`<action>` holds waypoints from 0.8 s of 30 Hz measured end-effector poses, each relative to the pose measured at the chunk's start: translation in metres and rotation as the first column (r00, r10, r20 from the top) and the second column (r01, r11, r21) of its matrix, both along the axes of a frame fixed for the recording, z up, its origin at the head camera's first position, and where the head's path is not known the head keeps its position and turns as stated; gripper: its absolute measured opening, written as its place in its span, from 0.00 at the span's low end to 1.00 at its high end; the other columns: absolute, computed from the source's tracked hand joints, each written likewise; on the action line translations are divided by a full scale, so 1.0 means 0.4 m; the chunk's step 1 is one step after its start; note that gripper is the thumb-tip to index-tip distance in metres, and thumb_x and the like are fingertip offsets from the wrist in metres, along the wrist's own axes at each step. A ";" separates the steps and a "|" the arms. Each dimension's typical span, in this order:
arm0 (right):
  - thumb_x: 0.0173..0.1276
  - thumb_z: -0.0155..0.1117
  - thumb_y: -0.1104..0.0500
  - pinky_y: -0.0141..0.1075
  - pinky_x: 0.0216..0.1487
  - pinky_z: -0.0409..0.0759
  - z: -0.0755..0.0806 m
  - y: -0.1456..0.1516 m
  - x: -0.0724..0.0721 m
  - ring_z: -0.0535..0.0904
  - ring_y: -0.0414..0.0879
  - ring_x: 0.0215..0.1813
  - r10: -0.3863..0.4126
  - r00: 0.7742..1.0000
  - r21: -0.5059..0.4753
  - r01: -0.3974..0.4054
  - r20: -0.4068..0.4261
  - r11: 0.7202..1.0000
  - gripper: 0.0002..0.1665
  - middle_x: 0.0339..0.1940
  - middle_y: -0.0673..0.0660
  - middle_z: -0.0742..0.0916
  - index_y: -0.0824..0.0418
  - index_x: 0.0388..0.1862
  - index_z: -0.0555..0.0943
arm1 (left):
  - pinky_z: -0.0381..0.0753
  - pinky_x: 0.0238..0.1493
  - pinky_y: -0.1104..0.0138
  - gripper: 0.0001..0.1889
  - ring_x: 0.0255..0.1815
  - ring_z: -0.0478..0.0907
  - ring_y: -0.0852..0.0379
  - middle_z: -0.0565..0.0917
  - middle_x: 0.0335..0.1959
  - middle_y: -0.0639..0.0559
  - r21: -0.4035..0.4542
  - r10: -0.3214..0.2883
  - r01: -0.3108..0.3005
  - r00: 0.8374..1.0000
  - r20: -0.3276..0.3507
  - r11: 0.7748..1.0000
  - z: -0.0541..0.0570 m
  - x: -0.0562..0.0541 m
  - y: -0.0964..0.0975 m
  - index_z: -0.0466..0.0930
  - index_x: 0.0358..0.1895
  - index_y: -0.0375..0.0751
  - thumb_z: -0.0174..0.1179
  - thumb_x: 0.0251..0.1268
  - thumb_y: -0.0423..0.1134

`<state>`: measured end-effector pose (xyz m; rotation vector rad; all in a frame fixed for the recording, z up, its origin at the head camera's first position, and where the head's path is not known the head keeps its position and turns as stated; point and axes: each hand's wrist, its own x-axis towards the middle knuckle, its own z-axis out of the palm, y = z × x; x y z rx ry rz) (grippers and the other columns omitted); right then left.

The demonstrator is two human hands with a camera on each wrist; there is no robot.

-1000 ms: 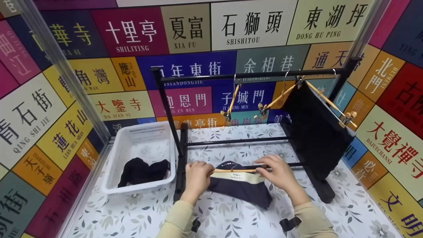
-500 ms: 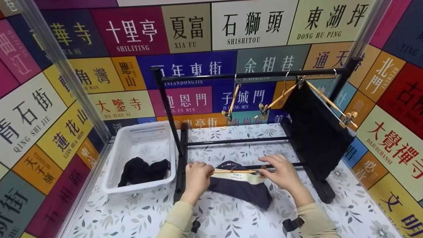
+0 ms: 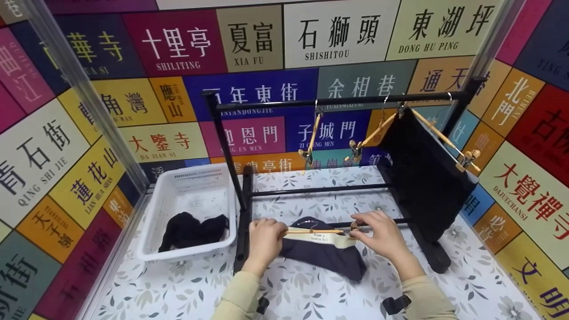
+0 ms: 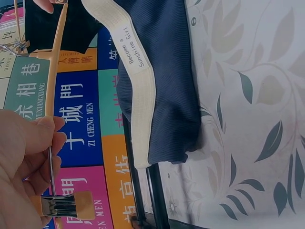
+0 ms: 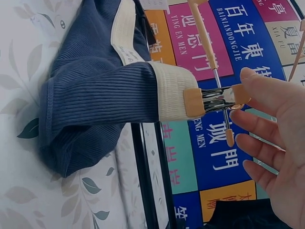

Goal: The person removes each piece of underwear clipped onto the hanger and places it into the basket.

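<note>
A navy ribbed garment point(image 3: 326, 258) with a cream printed waistband point(image 4: 138, 67) hangs below a wooden clip hanger point(image 3: 313, 231). My left hand point(image 3: 266, 242) grips the hanger near its left end. The left clip point(image 4: 66, 205) has no cloth in it, and the waistband's left end hangs loose beside it. At the other end, the right clip point(image 5: 217, 100) bites on the waistband's corner. My right hand point(image 3: 378, 233) has thumb and forefinger around that clip's handles, the other fingers held apart.
A white basket point(image 3: 149, 200) at left holds black cloth point(image 3: 191, 231). Behind the hands stands a black rack point(image 3: 275, 105) with several hangers on its rail and a black garment point(image 3: 426, 178) at its right. Signboard-patterned walls enclose the floral tabletop point(image 3: 178, 289).
My right hand has shifted slightly to the right along the hanger end, and the clip now shows between its fingers. The left hand keeps its grip, almost still.
</note>
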<state>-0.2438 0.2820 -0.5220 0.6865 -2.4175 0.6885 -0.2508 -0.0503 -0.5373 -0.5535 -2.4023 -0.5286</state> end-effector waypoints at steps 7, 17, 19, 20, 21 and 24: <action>0.52 0.80 0.56 0.52 0.50 0.75 -0.010 0.003 0.000 0.79 0.54 0.45 -0.004 1.000 0.000 0.004 -0.011 1.000 0.22 0.39 0.51 0.88 0.56 0.47 0.86 | 0.69 0.48 0.51 0.06 0.34 0.76 0.51 0.84 0.28 0.55 -0.001 0.000 0.000 1.000 0.020 1.000 0.003 0.004 0.000 0.87 0.30 0.48 0.72 0.49 0.34; 0.52 0.80 0.57 0.52 0.50 0.75 -0.012 0.005 0.001 0.79 0.51 0.42 0.003 1.000 0.006 -0.003 -0.030 1.000 0.16 0.36 0.50 0.87 0.56 0.41 0.87 | 0.69 0.48 0.51 0.05 0.34 0.76 0.51 0.83 0.28 0.55 -0.012 0.002 -0.001 1.000 0.010 1.000 0.000 0.005 0.000 0.86 0.30 0.49 0.72 0.49 0.35; 0.51 0.80 0.58 0.51 0.50 0.75 -0.013 0.005 0.001 0.79 0.51 0.41 0.004 0.999 0.005 -0.004 -0.038 1.000 0.15 0.36 0.50 0.87 0.56 0.39 0.87 | 0.69 0.48 0.51 0.05 0.34 0.76 0.51 0.83 0.28 0.55 -0.013 0.001 -0.001 1.000 0.013 1.000 -0.001 0.005 0.000 0.86 0.30 0.49 0.72 0.50 0.35; 0.51 0.80 0.58 0.51 0.50 0.75 -0.014 0.004 0.000 0.79 0.51 0.41 0.005 0.999 0.005 -0.005 -0.043 1.000 0.15 0.36 0.50 0.87 0.56 0.39 0.86 | 0.69 0.49 0.51 0.05 0.34 0.76 0.51 0.83 0.28 0.55 -0.013 0.001 0.000 1.000 0.015 1.000 -0.001 0.005 0.001 0.86 0.30 0.49 0.72 0.50 0.35; 0.50 0.80 0.59 0.51 0.50 0.75 -0.015 0.004 0.000 0.79 0.51 0.41 0.006 0.999 0.003 -0.006 -0.048 1.000 0.15 0.36 0.51 0.87 0.56 0.38 0.86 | 0.69 0.49 0.51 0.05 0.34 0.76 0.51 0.83 0.28 0.55 -0.013 0.001 -0.001 1.000 0.018 1.000 -0.001 0.005 0.001 0.86 0.30 0.49 0.72 0.50 0.35; 0.49 0.80 0.60 0.51 0.51 0.74 -0.019 0.001 -0.002 0.79 0.51 0.40 0.010 0.998 0.005 -0.010 -0.066 1.000 0.15 0.36 0.52 0.87 0.57 0.37 0.86 | 0.69 0.50 0.51 0.05 0.34 0.76 0.51 0.83 0.29 0.55 -0.010 0.002 -0.002 1.000 0.028 1.000 -0.001 0.006 0.001 0.87 0.31 0.49 0.72 0.50 0.35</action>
